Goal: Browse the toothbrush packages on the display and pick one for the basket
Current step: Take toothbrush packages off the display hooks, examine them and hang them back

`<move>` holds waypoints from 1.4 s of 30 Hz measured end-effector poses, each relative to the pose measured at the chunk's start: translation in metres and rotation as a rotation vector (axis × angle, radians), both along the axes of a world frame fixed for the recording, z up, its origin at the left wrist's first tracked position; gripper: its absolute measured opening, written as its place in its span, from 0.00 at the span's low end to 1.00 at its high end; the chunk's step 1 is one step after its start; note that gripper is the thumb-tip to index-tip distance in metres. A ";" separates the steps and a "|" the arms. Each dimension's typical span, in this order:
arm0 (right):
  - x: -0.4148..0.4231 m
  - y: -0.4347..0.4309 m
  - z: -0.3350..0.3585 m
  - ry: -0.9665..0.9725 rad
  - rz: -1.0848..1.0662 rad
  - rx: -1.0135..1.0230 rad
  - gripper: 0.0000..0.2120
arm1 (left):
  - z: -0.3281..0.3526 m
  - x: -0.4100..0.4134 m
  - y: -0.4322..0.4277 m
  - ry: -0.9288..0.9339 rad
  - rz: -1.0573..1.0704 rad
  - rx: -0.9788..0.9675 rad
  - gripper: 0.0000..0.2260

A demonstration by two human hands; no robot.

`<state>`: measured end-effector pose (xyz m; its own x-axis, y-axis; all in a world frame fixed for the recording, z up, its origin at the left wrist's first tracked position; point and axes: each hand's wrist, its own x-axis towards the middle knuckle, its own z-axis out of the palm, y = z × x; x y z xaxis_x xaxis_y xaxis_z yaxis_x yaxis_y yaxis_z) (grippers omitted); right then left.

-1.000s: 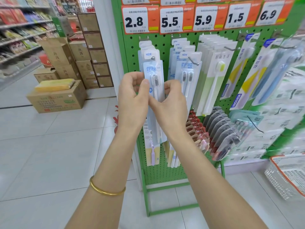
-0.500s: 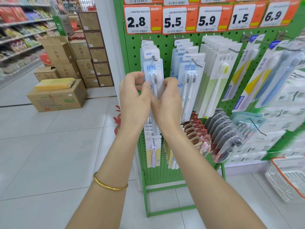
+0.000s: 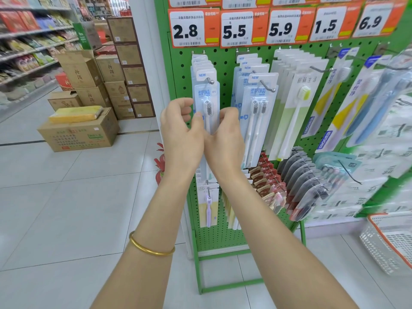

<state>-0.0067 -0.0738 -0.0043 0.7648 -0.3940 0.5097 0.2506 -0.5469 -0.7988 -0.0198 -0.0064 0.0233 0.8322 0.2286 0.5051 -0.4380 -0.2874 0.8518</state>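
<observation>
- Landmark: green pegboard display (image 3: 178, 63), standing on a tiled floor (image 3: 66, 208). All places below are given relative to it.
- Toothbrush package (image 3: 206, 94): front item of the stack on the pegboard's upper-left hook (image 3: 210, 81), directly under the 2.8 price tag (image 3: 187, 30). It was a clear blister with a blue "NEW" header and held one brush, dark bristles, head up.
- Left hand (image 3: 181, 139): raised in front of the pegboard's left column. Grip was narrow. The thumb lay on the front of the toothbrush package near its left edge, and the fingers curled in at that same edge. Recorded as a pinch on the package.
- Right hand (image 3: 225, 139): just right of the left hand, with the heels of the two hands touching. The fingers curled round the package's right edge and the thumb was hidden. Grip was narrow, closed on the package.
- Gold bangle (image 3: 151, 249): on the left wrist, below the pegboard's lower rows in frame.
- Twin-brush package (image 3: 256, 112): on the next hook to the right, under the 5.5 price tag (image 3: 235, 31). It was just beside the right knuckles. Contact could not be told.
- Green-bristled brush package (image 3: 296, 112): third column of the pegboard, apart from both hands.
- Basket (image 3: 379, 253): white mesh with an orange rim, low at the pegboard's right foot, well apart from both hands and only partly in frame.
- Cardboard box (image 3: 80, 137): on the floor well left of the pegboard, with a yellow pack (image 3: 75, 114) lying on top.
</observation>
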 end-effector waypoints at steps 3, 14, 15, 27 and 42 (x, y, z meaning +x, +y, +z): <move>-0.001 -0.001 0.000 0.018 -0.016 -0.024 0.21 | -0.001 -0.003 -0.001 -0.024 0.035 0.008 0.10; -0.021 -0.020 -0.016 -0.005 -0.024 -0.102 0.25 | -0.006 -0.020 -0.011 -0.126 0.074 0.017 0.11; -0.025 -0.026 -0.020 -0.023 -0.040 -0.100 0.23 | -0.008 -0.022 -0.013 -0.138 0.060 0.011 0.12; -0.002 -0.084 -0.021 0.045 -0.122 0.026 0.36 | -0.019 -0.025 -0.040 -0.011 -0.219 0.117 0.11; 0.018 -0.084 -0.020 0.046 -0.100 0.053 0.25 | -0.018 -0.023 -0.042 0.010 -0.217 0.156 0.11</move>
